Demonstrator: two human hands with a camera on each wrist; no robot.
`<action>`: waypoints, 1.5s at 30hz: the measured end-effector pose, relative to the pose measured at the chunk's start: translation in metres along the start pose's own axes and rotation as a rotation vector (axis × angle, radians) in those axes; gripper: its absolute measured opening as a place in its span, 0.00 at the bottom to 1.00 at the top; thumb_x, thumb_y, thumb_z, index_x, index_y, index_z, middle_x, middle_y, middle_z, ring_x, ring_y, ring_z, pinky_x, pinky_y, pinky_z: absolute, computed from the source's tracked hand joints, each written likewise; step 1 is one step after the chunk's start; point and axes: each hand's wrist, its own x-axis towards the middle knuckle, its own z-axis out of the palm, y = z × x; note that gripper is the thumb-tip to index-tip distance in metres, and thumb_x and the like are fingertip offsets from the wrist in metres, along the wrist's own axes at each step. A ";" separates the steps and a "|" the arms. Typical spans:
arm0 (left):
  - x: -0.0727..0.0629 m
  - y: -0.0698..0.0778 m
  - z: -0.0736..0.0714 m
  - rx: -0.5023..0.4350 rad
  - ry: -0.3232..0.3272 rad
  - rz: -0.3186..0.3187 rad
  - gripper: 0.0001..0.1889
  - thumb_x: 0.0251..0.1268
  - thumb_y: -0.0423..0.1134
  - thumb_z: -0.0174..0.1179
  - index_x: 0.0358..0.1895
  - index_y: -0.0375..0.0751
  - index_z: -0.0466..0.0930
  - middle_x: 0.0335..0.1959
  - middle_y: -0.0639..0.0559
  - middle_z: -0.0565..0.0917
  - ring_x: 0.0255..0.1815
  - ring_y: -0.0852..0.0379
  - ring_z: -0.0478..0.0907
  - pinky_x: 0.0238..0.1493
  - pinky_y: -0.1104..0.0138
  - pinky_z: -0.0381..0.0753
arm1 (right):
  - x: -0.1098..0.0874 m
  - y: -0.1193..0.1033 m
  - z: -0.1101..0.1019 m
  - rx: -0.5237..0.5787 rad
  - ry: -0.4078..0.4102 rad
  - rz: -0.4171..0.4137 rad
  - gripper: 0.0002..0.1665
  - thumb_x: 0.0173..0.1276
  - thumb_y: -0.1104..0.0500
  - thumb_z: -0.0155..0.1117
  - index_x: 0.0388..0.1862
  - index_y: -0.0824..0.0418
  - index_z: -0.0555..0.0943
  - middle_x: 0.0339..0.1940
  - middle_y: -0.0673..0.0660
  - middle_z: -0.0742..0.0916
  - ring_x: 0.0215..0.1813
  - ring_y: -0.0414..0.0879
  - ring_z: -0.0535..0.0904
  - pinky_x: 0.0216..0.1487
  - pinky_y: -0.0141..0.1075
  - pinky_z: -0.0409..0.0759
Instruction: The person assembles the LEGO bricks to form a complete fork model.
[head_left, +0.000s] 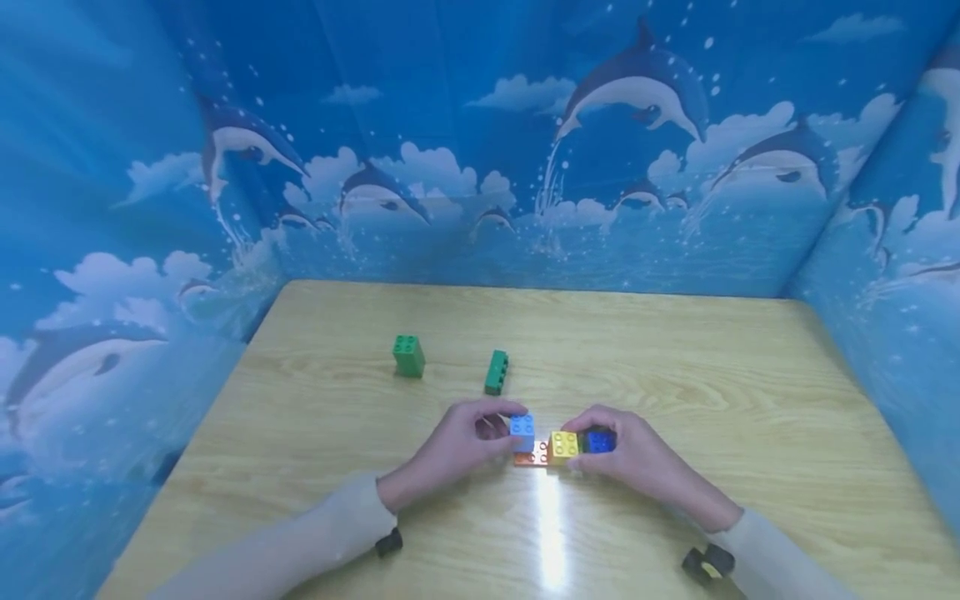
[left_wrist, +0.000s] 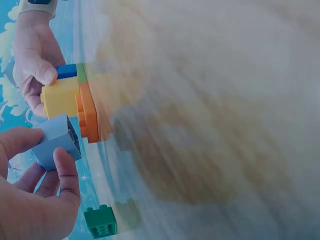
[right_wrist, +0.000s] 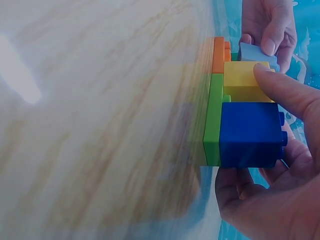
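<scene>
Light blue block (head_left: 522,432), raised at centre over one orange block's (head_left: 531,459) left end, is pinched in the left hand (head_left: 461,442); the right hand (head_left: 630,450) grasps one yellow block (head_left: 564,447), partly hiding one dark blue block (head_left: 600,442). Two farther: upright green block (head_left: 408,357), left; sideways green block (head_left: 496,372), centre.

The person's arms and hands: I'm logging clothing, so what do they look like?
Long, pale sleeves reach the wrists. A small black device sits at each cuff, the right one with a yellowish patch. The left hand and right hand are gloveless.
</scene>
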 end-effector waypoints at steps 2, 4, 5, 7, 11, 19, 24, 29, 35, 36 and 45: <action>-0.002 0.000 0.002 0.001 -0.005 0.008 0.20 0.68 0.37 0.77 0.62 0.51 0.89 0.46 0.61 0.88 0.44 0.58 0.84 0.47 0.64 0.87 | 0.000 0.000 0.000 -0.003 0.003 0.010 0.23 0.62 0.52 0.87 0.55 0.49 0.90 0.55 0.47 0.90 0.64 0.54 0.81 0.70 0.64 0.75; -0.004 -0.001 0.003 0.004 -0.009 0.016 0.21 0.68 0.36 0.77 0.62 0.52 0.89 0.47 0.62 0.88 0.44 0.58 0.85 0.47 0.64 0.87 | -0.001 -0.001 0.000 -0.007 -0.001 0.001 0.23 0.62 0.52 0.87 0.56 0.50 0.90 0.55 0.48 0.90 0.64 0.54 0.81 0.69 0.64 0.75; -0.005 -0.001 0.003 0.007 -0.009 0.018 0.21 0.68 0.35 0.77 0.62 0.52 0.89 0.47 0.62 0.88 0.45 0.59 0.84 0.47 0.64 0.87 | -0.001 -0.002 0.001 -0.008 0.000 -0.003 0.24 0.62 0.52 0.87 0.56 0.51 0.90 0.55 0.48 0.90 0.63 0.54 0.81 0.69 0.64 0.75; -0.006 -0.002 0.005 0.015 -0.002 0.022 0.21 0.68 0.35 0.77 0.62 0.53 0.89 0.47 0.63 0.88 0.45 0.59 0.84 0.47 0.65 0.87 | -0.001 -0.002 0.001 -0.011 0.000 -0.008 0.24 0.62 0.52 0.87 0.56 0.51 0.90 0.55 0.48 0.90 0.63 0.54 0.82 0.68 0.63 0.76; -0.008 -0.003 0.007 0.026 0.008 0.029 0.21 0.68 0.35 0.77 0.63 0.51 0.89 0.47 0.63 0.88 0.45 0.60 0.84 0.48 0.66 0.87 | 0.000 -0.002 0.001 -0.011 -0.001 -0.007 0.24 0.62 0.52 0.87 0.56 0.50 0.90 0.55 0.47 0.90 0.62 0.52 0.82 0.68 0.60 0.77; -0.010 -0.001 0.011 0.006 -0.001 0.038 0.19 0.73 0.40 0.74 0.64 0.50 0.89 0.53 0.63 0.89 0.49 0.62 0.85 0.53 0.65 0.87 | 0.000 -0.002 -0.001 -0.026 0.002 -0.011 0.23 0.62 0.52 0.87 0.55 0.50 0.90 0.56 0.49 0.90 0.60 0.53 0.82 0.64 0.57 0.80; -0.010 0.000 0.011 0.001 0.003 0.017 0.16 0.73 0.43 0.74 0.61 0.53 0.90 0.53 0.65 0.89 0.49 0.63 0.85 0.54 0.66 0.86 | 0.000 -0.002 -0.001 -0.019 0.000 -0.009 0.22 0.62 0.52 0.87 0.54 0.49 0.90 0.56 0.49 0.90 0.59 0.52 0.82 0.62 0.53 0.80; -0.009 0.001 0.011 0.021 0.022 -0.008 0.16 0.71 0.44 0.76 0.59 0.52 0.89 0.46 0.67 0.88 0.44 0.62 0.85 0.48 0.65 0.87 | 0.000 -0.002 -0.001 -0.016 0.000 -0.012 0.22 0.62 0.53 0.87 0.54 0.49 0.90 0.55 0.49 0.90 0.59 0.52 0.82 0.63 0.54 0.79; -0.009 0.000 0.010 0.020 0.029 0.000 0.15 0.70 0.42 0.77 0.57 0.52 0.90 0.45 0.66 0.88 0.45 0.62 0.85 0.48 0.65 0.87 | 0.000 0.000 -0.001 -0.020 0.001 -0.017 0.22 0.62 0.53 0.87 0.54 0.48 0.90 0.55 0.48 0.90 0.59 0.51 0.82 0.64 0.55 0.78; -0.009 0.000 0.010 0.018 0.030 0.003 0.15 0.69 0.42 0.77 0.56 0.52 0.90 0.45 0.66 0.88 0.45 0.62 0.85 0.48 0.65 0.87 | 0.000 0.000 -0.001 -0.020 0.001 -0.019 0.22 0.61 0.53 0.87 0.54 0.48 0.90 0.55 0.48 0.90 0.59 0.51 0.82 0.63 0.55 0.79; -0.007 -0.001 0.011 0.030 0.016 0.059 0.15 0.68 0.42 0.78 0.55 0.50 0.91 0.45 0.66 0.89 0.44 0.63 0.86 0.48 0.65 0.87 | 0.000 0.001 -0.001 -0.017 0.009 -0.016 0.22 0.61 0.53 0.87 0.53 0.47 0.90 0.55 0.47 0.90 0.59 0.52 0.82 0.63 0.55 0.78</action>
